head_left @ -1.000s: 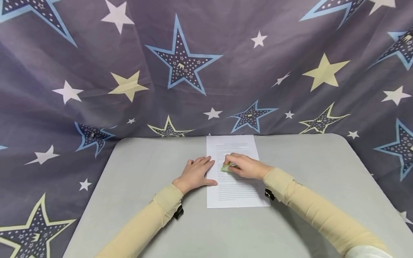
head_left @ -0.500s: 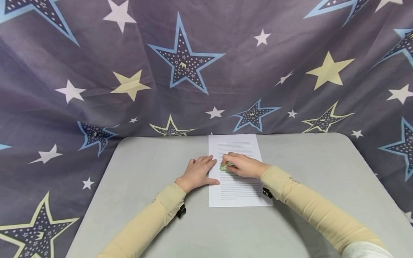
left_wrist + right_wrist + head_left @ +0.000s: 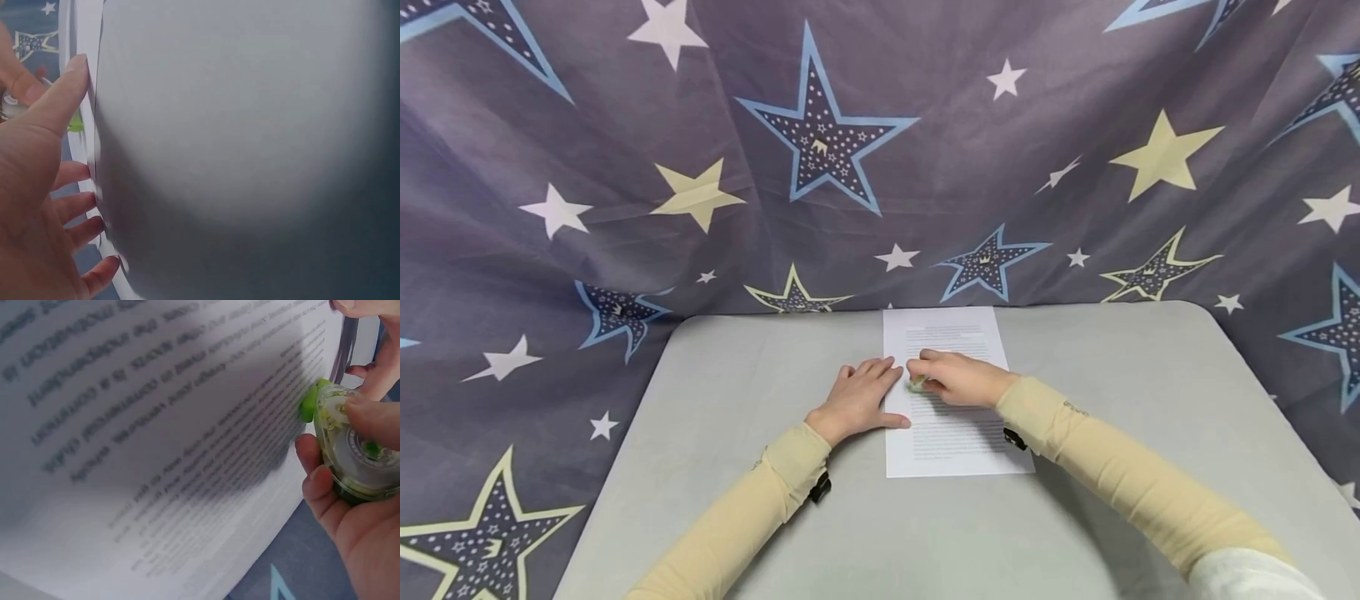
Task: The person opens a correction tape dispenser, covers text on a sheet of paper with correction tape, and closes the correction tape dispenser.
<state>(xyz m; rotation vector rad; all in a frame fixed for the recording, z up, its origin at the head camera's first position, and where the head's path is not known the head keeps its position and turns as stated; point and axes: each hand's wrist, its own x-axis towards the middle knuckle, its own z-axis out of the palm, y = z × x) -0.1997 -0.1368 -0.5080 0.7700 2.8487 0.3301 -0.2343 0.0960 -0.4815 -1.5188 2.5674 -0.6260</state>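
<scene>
A printed sheet of paper [image 3: 958,465] lies on the grey table. My right hand [image 3: 961,378] is over the upper left part of its text, pinching a correction tape [image 3: 359,459] between thumb and fingers. The dispenser has a clear case with a white and green reel inside. Its bright green tip [image 3: 310,404] meets the printed lines in the right wrist view. My left hand [image 3: 856,400] rests on the sheet's left edge, fingers spread and thumb pointing right. The left wrist view shows its fingertips [image 3: 103,272] along the paper's edge. In the head view my right fingers hide most of the dispenser.
The grey table [image 3: 737,517] reaches out on both sides of the sheet. A dark curtain [image 3: 925,150] with star prints hangs right behind the table's far edge, where the top of the paper lies. Both wrists carry small black devices [image 3: 1015,438] under the sleeves.
My right hand has slid a little to the left across the sheet with the correction tape, closer to my left hand. The left hand stays in place on the paper.
</scene>
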